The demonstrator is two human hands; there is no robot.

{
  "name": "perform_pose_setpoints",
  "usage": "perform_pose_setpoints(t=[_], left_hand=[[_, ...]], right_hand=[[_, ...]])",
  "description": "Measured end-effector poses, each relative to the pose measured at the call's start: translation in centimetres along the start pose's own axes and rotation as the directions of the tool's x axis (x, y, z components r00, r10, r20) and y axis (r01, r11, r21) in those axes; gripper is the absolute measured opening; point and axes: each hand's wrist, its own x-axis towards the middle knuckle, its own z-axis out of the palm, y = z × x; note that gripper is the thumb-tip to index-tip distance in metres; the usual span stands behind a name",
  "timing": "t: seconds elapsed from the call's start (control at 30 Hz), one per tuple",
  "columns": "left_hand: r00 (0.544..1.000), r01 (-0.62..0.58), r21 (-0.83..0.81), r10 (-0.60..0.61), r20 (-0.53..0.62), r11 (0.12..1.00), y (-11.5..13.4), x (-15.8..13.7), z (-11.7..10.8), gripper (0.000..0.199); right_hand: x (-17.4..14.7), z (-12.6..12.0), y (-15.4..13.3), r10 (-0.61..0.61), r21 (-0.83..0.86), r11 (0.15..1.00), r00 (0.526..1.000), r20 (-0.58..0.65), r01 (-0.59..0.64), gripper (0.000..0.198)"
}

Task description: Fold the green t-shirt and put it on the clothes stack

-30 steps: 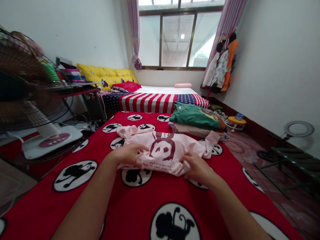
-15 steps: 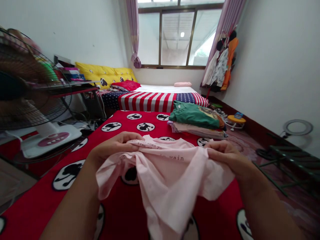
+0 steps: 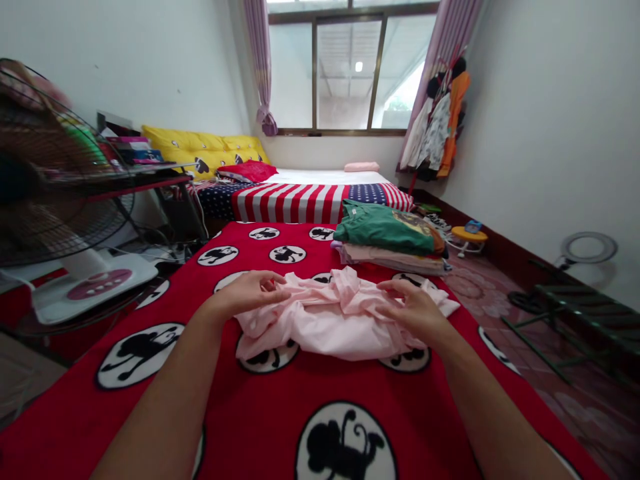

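A pale pink T-shirt (image 3: 330, 327) lies bunched and wrinkled on the red blanket (image 3: 260, 413) in front of me. My left hand (image 3: 250, 293) is at the shirt's left part, its fingers curved and a gap showing between thumb and forefinger. On the right part of the shirt, my right hand (image 3: 413, 308) rests with its fingers apart. Neither hand grips the cloth. The lettering on the shirt is hidden in the folds.
Behind the shirt, a stack of folded clothes has a green shirt (image 3: 380, 227) on top. A fan (image 3: 90, 273) stands at the left. At the right are a green folding stool (image 3: 590, 313), a ring light (image 3: 590, 248) and a small yellow stool (image 3: 469, 233).
Both hands held the pink T-shirt stretched up by its sides; now it has dropped into a crumpled heap on the blanket and the hands have let go.
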Motion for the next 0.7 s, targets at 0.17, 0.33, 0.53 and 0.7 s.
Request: perform_pose_setpoints(t=[0.17,0.33,0.53,0.7], left_hand=[[0.999,0.049,0.366,-0.054,0.003,0.929,-0.3,-0.2,0.5,0.079],[0.980,0.119,0.389,-0.046,-0.193,0.913,-1.4,0.5,-0.1,0.016],[0.525,-0.189,-0.145,-0.025,-0.851,0.971,-1.5,1.0,-1.7,0.017],[0.538,-0.568,-0.582,-0.272,-0.798,0.582,0.7,0.4,-2.7,0.016]], right_hand=[[-0.1,2.3,1.4,-0.070,-0.252,0.965,0.997,0.023,0.074,0.045],[0.3,1.2,1.7,0.044,-0.017,0.999,0.967,-0.252,-0.050,0.017],[1.4,-2.4,1.0,0.504,0.769,0.616,0.664,-0.553,0.173,0.014],[1.3,-4.6,-0.2,0.385,0.847,0.422,0.782,-0.490,0.323,0.006]])
